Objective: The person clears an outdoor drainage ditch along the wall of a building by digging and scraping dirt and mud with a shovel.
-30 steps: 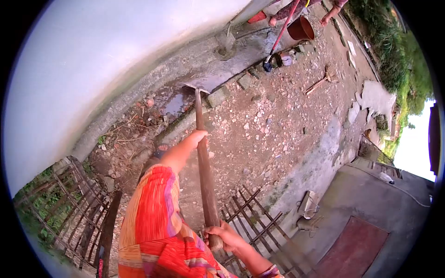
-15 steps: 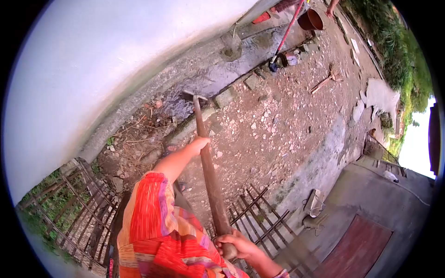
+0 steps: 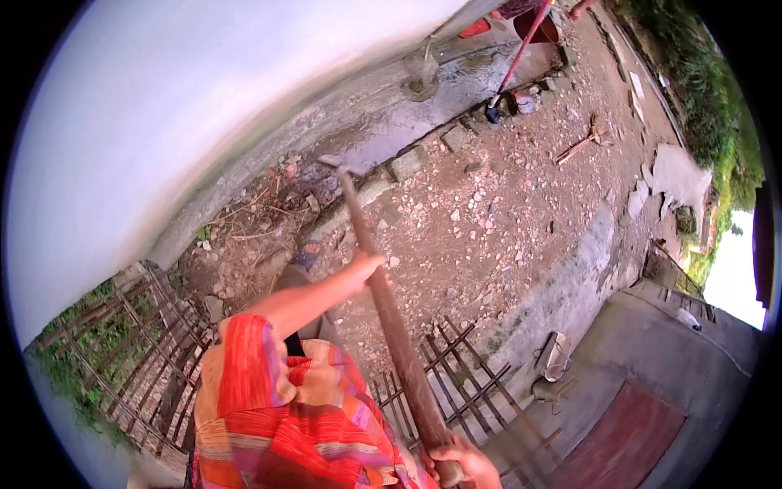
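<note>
My left hand [image 3: 366, 267] is closed round the middle of the long wooden handle of a hoe [image 3: 393, 330]. At the handle's lower end, my right hand [image 3: 463, 460] wraps round the wood near the butt. The hoe's metal blade [image 3: 332, 161] is slightly blurred and lies over the wet, muddy end of a shallow channel [image 3: 391, 138] beside the white wall. Broken bricks and dry stalks [image 3: 252, 220] lie just left of the blade.
Stone blocks [image 3: 407, 164] edge the channel. A red-handled tool [image 3: 521, 61] and a dark red bucket [image 3: 538, 26] are near a co-worker's hand [image 3: 581, 8] at the top. Bamboo lattices [image 3: 456, 371] stand low, and a twig bundle [image 3: 582, 145] lies on rubble.
Both hands and the handle have shifted down and right in view, with the blade drawn slightly left. The bucket now sits further up, partly behind the red handle.
</note>
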The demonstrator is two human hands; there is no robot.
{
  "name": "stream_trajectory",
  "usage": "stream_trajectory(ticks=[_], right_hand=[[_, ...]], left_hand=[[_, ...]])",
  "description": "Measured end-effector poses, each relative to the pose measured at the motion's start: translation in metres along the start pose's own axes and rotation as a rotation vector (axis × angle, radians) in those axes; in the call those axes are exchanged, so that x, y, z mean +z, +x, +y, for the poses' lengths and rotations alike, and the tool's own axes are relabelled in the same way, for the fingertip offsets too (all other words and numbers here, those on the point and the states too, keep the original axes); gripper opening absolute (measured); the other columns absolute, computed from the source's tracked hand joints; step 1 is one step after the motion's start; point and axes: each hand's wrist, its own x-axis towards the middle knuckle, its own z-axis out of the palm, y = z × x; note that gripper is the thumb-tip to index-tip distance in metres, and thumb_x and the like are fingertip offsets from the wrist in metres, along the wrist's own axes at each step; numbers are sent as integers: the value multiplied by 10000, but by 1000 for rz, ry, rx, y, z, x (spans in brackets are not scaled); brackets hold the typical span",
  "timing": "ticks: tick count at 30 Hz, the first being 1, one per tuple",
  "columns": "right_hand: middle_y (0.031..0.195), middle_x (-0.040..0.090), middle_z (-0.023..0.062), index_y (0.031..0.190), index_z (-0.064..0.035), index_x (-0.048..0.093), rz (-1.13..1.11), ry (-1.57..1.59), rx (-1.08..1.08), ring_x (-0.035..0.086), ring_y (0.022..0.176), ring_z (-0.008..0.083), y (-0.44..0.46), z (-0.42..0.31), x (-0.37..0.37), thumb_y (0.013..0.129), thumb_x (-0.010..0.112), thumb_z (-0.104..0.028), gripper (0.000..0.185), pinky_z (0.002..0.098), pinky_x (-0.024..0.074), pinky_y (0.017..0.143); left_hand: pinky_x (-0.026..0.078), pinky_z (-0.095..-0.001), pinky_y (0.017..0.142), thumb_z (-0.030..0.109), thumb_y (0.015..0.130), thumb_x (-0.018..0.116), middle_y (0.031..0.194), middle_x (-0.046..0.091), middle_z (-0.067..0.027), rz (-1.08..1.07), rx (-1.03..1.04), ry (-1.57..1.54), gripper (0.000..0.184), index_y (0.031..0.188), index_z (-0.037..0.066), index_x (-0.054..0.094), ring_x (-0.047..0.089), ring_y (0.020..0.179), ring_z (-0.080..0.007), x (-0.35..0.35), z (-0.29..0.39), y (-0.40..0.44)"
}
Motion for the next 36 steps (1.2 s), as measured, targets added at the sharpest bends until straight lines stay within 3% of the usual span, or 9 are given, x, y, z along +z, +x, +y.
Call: stream_trajectory(ticks=[2,8,10,13,16,17,26,30,36], right_hand=[[627,467,61,908,2,430,37,-284,-326,485,458,160,16,-22,21,719,580,-179,301,286,408,378],[672,493,72,924,-36,433,-31,-236,-410,533,552,195,91,-90,62,799,527,-185,216,319,451,450],[672,491,76,875,-22,449,-19,-294,-391,533,548,204,87,-82,71,814,513,-191,190,325,453,458],[669,496,86,794,-8,468,-61,-223,-247,532,545,207,72,-64,62,810,517,-213,212,330,457,470],[646,499,88,809,-13,430,-135,-207,-221,542,536,202,52,-52,62,814,523,-206,214,310,461,459],[656,496,79,821,-13,438,-163,-216,-193,540,537,187,46,-48,63,815,524,-234,237,296,459,469],[679,503,75,917,-1,473,-78,-240,-102,491,462,180,10,-19,43,770,561,-245,299,294,437,407],[624,416,68,1086,-19,385,-304,-15,-133,462,439,166,-21,-26,2,750,539,-249,436,267,358,338],[649,435,68,1094,-14,385,-172,-161,-331,467,436,180,-3,-34,23,751,545,-245,443,295,380,359]], left_hand=[[528,-335,524,50,741,553,883,458,-143,64,60,14,447,1077,54,258,554,668,-245,12,0,62],[521,-348,499,78,720,590,837,469,-141,8,223,139,440,1061,61,312,555,658,-235,-9,23,192],[492,-395,463,59,676,615,714,500,-113,-10,120,-7,255,864,6,451,564,618,-243,-19,28,161],[494,-401,466,79,704,606,659,505,-101,195,152,-23,201,837,18,468,564,608,-235,-22,14,118],[503,-403,469,94,728,591,709,512,-111,70,26,-20,237,910,29,454,567,616,-243,-37,4,85],[531,-357,507,66,738,578,876,476,-109,132,-17,48,354,1030,46,381,561,678,-238,-44,-3,89],[538,-389,581,102,767,564,890,480,-132,170,-191,-48,407,1090,58,321,578,721,-267,-74,-18,5],[531,-403,575,130,764,577,905,471,-135,82,-160,-45,423,1079,54,307,577,717,-261,-42,-17,4],[513,-456,519,43,721,577,893,474,-146,104,34,1,431,1059,8,313,574,700,-274,21,25,18]])
